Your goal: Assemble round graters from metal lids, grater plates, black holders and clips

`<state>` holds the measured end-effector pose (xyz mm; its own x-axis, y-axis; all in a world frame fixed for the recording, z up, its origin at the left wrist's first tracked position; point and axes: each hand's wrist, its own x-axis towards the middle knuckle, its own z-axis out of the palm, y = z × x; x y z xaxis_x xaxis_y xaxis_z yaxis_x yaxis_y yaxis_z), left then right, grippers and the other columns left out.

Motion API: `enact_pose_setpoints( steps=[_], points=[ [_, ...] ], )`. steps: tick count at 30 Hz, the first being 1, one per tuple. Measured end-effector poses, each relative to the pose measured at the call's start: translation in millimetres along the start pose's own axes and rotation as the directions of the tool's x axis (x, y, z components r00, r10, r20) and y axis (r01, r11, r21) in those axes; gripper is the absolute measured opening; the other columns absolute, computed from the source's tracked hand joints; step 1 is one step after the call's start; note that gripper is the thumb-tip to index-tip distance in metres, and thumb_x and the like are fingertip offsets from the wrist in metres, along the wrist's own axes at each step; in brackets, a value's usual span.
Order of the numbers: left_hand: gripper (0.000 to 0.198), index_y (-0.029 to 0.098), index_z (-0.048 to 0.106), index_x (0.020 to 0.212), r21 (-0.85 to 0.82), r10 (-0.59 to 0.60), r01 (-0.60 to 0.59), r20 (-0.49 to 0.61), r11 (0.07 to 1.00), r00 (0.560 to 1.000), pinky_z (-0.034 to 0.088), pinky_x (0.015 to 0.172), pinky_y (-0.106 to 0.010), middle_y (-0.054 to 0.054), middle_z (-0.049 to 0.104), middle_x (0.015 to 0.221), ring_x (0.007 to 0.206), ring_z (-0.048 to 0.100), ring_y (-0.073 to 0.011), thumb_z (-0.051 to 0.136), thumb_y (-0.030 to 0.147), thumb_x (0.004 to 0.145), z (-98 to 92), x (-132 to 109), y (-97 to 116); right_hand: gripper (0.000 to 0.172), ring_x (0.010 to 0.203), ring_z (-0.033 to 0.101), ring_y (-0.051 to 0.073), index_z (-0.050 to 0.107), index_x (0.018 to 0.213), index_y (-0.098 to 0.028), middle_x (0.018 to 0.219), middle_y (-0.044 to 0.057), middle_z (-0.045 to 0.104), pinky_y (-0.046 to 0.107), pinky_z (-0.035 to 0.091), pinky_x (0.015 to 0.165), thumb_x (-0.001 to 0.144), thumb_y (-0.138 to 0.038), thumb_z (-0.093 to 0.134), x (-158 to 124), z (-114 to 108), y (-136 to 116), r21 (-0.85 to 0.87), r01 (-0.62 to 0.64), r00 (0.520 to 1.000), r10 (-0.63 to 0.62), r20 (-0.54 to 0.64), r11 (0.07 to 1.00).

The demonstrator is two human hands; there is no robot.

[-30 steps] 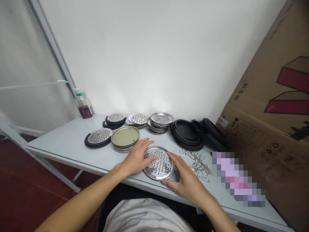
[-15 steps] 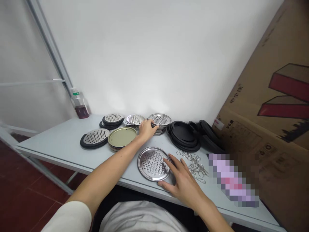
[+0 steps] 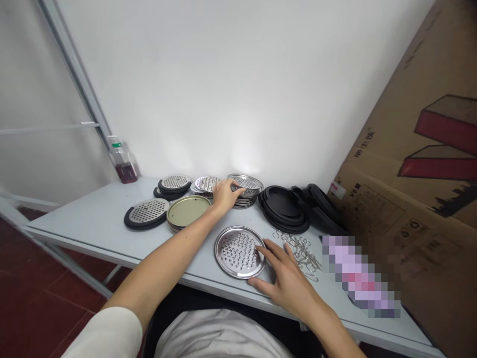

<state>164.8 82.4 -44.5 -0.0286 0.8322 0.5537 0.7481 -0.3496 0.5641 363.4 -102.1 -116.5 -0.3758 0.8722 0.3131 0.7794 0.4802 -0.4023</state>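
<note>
L hand [image 3: 223, 196]: arm reaching fwd over tbl, thumb & fingers pinched on near-left edge of the silver round perforated-metal top disc [image 3: 246, 182]; firmness of hold can't tell, nor if it's clear of the pile.
Stack under it: silver round metal discs [image 3: 244, 203], piled flat near the white wall [image 3: 238, 99].
R hand [image 3: 286, 278]: fingers spread, not clenched; fingertips at right rim of the near disc, thumb by its lower edge. Exact contact can't tell.
Near disc: silver round metal grater plate w/ raised rim [image 3: 238, 252], flat on the pale grey-blue tabletop [image 3: 100, 211], close to front edge, btwn the two forearms.
L of near disc: pile of round olive-gold metal lids [image 3: 188, 211]; beside it, a perforated silver disc w/ black edging [image 3: 148, 211], 2 similar pcs [image 3: 174, 183] behind.
Past L wrist: silver slotted metal discs [image 3: 206, 184], partly hidden.
R side: black round rings, stacked [image 3: 283, 208]; loose silver wire hooks [image 3: 303, 251] just beyond R hand; pixelated lilac item [image 3: 361, 276]; brown cardboard box w/ red print [image 3: 372, 214].
Far L corner: clear bottle, dk red liquid, green band [image 3: 124, 166].
</note>
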Motion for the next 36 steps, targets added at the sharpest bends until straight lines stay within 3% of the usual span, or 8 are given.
enact_pose_setpoints(
  steps=[4,9,13,17,24,29,36],
  points=[
    [0.017,0.021,0.067,0.09,-0.06,0.086,-0.088,-0.036,0.994,0.996,0.043,0.096,-0.034,-0.004,0.072,0.1,0.103,0.062,-0.0226,0.076,0.034,0.082,-21.9,-13.5,10.8,0.071,0.141,0.04,0.036,0.054,0.137,-0.021,0.147,0.019,0.048,0.065,0.013,0.12,0.081,-0.062,0.066,-0.5,1.1,1.5,0.021,-0.004,1.0,0.005,-0.002,1.0],
    [0.018,0.021,0.065,0.094,-0.287,0.191,-0.185,-0.01,0.94,0.982,0.046,0.095,-0.033,-0.002,0.07,0.101,0.1,0.064,-0.0206,0.072,0.036,0.085,-67.8,-61.9,22.1,0.078,0.145,0.034,0.035,0.042,0.146,-0.025,0.154,0.016,0.041,0.064,0.017,0.12,0.081,-0.06,0.067,-3.0,1.2,3.1,0.065,-0.01,1.0,0.011,-0.009,0.998],
    [0.026,0.022,0.065,0.096,-0.425,0.131,-0.038,0.191,0.904,0.973,0.044,0.105,-0.037,-0.005,0.069,0.114,0.116,0.061,-0.0248,0.072,0.043,0.083,-98.5,-110.5,18.0,0.081,0.139,0.043,0.034,0.026,0.153,-0.026,0.151,0.016,0.046,0.06,0.036,0.113,0.086,-0.052,0.064,-2.0,0.1,3.4,0.14,-0.069,0.969,0.1,-0.227,0.988],
    [0.026,0.023,0.065,0.093,-0.454,0.081,0.092,0.348,0.886,0.934,0.035,0.114,-0.044,-0.006,0.067,0.124,0.131,0.052,-0.0273,0.072,0.045,0.082,-116.2,-144.1,10.0,0.067,0.13,0.054,0.033,0.033,0.149,-0.025,0.142,0.014,0.056,0.053,0.047,0.105,0.089,-0.039,0.061,-2.5,1.5,7.8,0.206,-0.046,0.906,0.128,-0.404,0.978],
    [0.026,0.022,0.063,0.097,-0.525,0.082,0.175,0.429,0.833,0.9,0.047,0.104,-0.038,-0.006,0.07,0.107,0.111,0.064,-0.0235,0.068,0.045,0.086,-120.2,-157.0,5.3,0.038,0.117,0.064,0.025,0.057,0.13,-0.027,0.127,0.007,0.068,0.044,0.049,0.103,0.092,-0.025,0.055,-5.3,-1.3,11.5,0.311,0.061,0.838,0.12,-0.532,0.948],
    [0.032,0.021,0.062,0.112,-0.501,0.017,0.213,0.416,0.839,0.909,0.053,0.096,-0.036,-0.006,0.072,0.108,0.103,0.068,-0.0221,0.056,0.047,0.094,-110.4,-153.8,-1.4,0.021,0.098,0.068,0.024,0.067,0.111,-0.025,0.105,0.007,0.073,0.042,0.054,0.092,0.092,-0.027,0.06,-2.1,-3.1,8.8,0.323,0.057,0.796,0.152,-0.585,0.945],
    [0.034,0.018,0.065,0.106,-0.417,-0.067,0.232,0.375,0.879,0.925,0.055,0.07,-0.028,0.0,0.071,0.074,0.07,0.069,-0.0176,0.057,0.048,0.093,-93.8,-151.5,-11.5,0.038,0.076,0.067,0.019,0.059,0.129,-0.024,0.086,0.003,0.07,0.036,0.054,0.079,0.094,-0.036,0.058,0.8,1.1,5.1,0.473,-0.028,0.808,0.298,-0.509,0.881]
  ],
)
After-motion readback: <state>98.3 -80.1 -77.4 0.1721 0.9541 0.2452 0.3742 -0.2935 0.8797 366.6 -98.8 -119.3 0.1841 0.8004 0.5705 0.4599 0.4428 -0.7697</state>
